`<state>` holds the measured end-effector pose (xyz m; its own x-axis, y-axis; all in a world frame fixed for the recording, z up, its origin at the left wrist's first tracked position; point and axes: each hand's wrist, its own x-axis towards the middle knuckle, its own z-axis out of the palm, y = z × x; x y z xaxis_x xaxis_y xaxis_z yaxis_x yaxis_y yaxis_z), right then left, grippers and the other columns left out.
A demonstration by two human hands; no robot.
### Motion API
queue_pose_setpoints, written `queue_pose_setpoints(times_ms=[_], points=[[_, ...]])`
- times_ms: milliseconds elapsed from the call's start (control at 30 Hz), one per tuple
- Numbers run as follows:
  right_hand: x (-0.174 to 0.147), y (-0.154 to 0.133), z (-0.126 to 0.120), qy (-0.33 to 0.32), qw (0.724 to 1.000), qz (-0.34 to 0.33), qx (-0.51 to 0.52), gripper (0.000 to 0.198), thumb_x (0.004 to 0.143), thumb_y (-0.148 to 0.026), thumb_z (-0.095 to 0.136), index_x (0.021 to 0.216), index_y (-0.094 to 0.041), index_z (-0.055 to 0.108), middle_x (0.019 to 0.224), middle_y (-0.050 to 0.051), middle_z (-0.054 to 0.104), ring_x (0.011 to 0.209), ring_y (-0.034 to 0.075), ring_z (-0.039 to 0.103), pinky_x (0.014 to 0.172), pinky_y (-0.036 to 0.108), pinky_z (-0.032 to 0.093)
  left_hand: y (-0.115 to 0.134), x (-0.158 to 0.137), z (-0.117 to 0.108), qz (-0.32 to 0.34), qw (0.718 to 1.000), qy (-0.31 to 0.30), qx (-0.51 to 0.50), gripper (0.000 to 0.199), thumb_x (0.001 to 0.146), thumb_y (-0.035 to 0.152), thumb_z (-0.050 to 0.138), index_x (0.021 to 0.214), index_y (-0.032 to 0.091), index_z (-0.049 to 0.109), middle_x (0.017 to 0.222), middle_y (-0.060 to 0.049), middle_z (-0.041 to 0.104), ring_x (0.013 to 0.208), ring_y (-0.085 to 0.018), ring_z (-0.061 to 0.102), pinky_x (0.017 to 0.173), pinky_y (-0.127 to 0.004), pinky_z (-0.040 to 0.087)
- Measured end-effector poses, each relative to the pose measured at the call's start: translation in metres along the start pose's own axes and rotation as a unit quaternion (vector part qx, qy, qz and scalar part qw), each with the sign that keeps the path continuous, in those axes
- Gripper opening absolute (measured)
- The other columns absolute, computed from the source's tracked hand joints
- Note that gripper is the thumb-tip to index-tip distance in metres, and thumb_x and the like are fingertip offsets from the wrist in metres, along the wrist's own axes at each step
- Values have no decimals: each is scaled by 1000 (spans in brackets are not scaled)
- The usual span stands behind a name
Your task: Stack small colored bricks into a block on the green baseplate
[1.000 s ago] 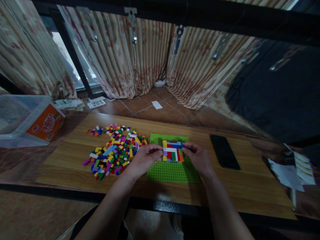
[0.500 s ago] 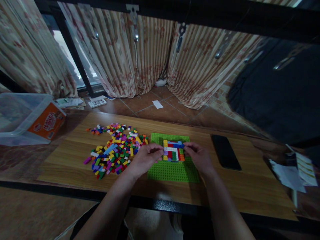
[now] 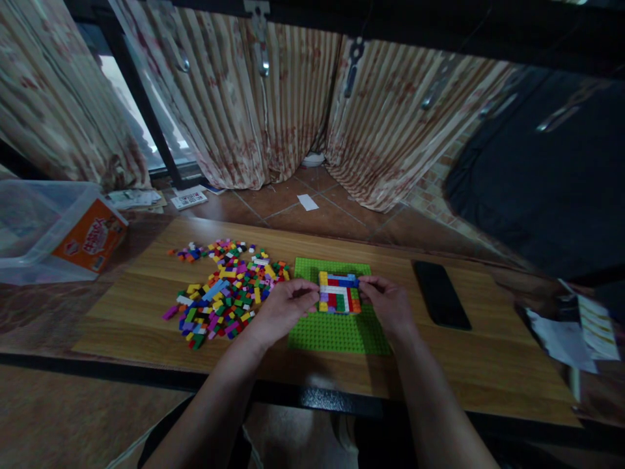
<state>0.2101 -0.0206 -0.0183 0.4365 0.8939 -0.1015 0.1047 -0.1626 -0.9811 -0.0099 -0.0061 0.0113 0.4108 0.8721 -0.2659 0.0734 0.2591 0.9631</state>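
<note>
A block of multicoloured toy bricks (image 3: 338,293), with yellow, red, blue, white, green and orange pieces, sits over the green baseplate (image 3: 336,335). My left hand (image 3: 290,305) grips its left edge between thumb and fingers. On the opposite side, my right hand (image 3: 385,301) pinches the right edge near the blue brick. Whether the block is attached to the plate or slightly raised, I cannot tell. Left of the plate spreads a loose pile of small coloured bricks (image 3: 222,296), partly behind my left hand.
A black phone (image 3: 441,295) lies on the wooden board (image 3: 508,365) to the right. At the far left stands a clear plastic bin (image 3: 43,228) with an orange label. Papers (image 3: 561,339) lie at the right, and a white card (image 3: 307,202) rests behind the board.
Both hands keep their hold on the brick block, almost unmoved. The whole view has shifted very slightly.
</note>
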Motion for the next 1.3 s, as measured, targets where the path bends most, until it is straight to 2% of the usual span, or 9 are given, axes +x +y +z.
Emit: queue_pose_setpoints(times_ms=[200, 333, 433, 567, 733, 1033, 1300], points=[[-2, -3, 1, -9, 999, -14, -35, 33, 66, -49, 72, 78, -18, 74, 66, 2, 68, 60, 15, 58, 58, 29, 46, -1, 0, 1, 9, 1000, -2, 16, 22, 77, 32, 64, 90, 15, 67, 74, -1, 65, 64, -11, 59, 57, -22, 43], [0, 0, 2, 4, 997, -32, -67, 33, 61, -46, 77, 78, -17, 75, 72, 4, 71, 67, 18, 62, 63, 31, 48, -1, 0, 0, 11, 1000, -7, 24, 22, 77, 32, 63, 92, 15, 66, 75, 0, 65, 65, -11, 59, 57, -22, 43], [2, 4, 1, 7, 999, -8, -36, 36, 60, -47, 76, 81, -17, 76, 70, 4, 72, 63, 18, 62, 62, 33, 50, -2, 0, -1, 16, 999, -8, 31, 22, 78, 31, 63, 93, 15, 66, 76, -1, 65, 65, -12, 60, 57, -22, 44], [1, 2, -2, -1, 1000, 26, 1, 39, 56, -47, 79, 83, -17, 77, 68, 4, 72, 58, 16, 61, 61, 33, 52, -4, 0, -2, 45, 995, 7, 93, 21, 81, 30, 59, 93, 15, 67, 77, -2, 67, 67, -13, 61, 60, -24, 46], [-2, -5, -3, -5, 1000, 29, 7, 42, 54, -47, 81, 83, -18, 78, 70, 4, 73, 57, 14, 59, 58, 31, 50, -6, -1, -1, 82, 975, 37, 205, 27, 84, 30, 55, 102, 15, 69, 90, -5, 71, 77, -16, 64, 68, -28, 48], [-1, -3, -4, -13, 999, 27, -12, 41, 58, -48, 81, 86, -19, 78, 71, 3, 72, 60, 15, 60, 58, 30, 49, -3, -5, 10, 82, 961, 14, 265, 27, 87, 24, 51, 105, 16, 68, 95, -6, 72, 80, -17, 65, 72, -29, 51], [-2, -6, -4, -2, 999, 20, -35, 43, 54, -52, 82, 79, -17, 76, 66, 2, 69, 58, 14, 57, 55, 28, 46, -3, -6, 10, 89, 953, 23, 289, 26, 87, 24, 51, 104, 15, 68, 95, -7, 72, 80, -18, 66, 73, -30, 51]])
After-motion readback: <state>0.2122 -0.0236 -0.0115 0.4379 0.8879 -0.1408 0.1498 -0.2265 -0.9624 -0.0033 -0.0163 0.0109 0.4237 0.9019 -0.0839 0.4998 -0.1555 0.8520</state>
